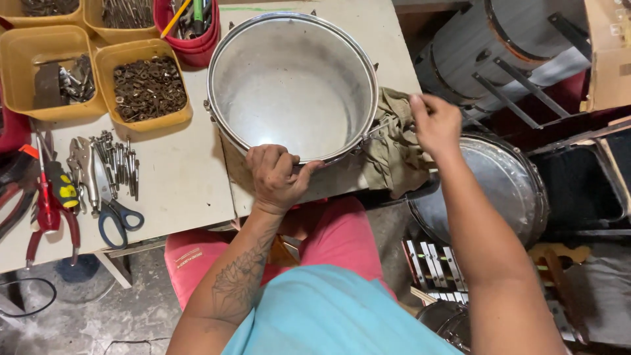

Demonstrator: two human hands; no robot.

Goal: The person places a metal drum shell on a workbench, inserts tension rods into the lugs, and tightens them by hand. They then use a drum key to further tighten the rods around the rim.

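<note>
Three yellow plastic bins point(150, 89) of dark hardware occupy the desk's point(177, 190) far left corner. The round, shiny metal drum shell point(292, 85) sits at its near right edge. Left hand point(276, 176) grips the near rim, fingers curled; right hand point(435, 123) pinches a thin metal rod point(381, 126) beside the olive rag point(397, 141).

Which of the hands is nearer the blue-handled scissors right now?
Left. The left hand grips the near rim of the metal drum shell, with the scissors off to its left on the table; the right hand is raised beyond the shell's far side.
</note>
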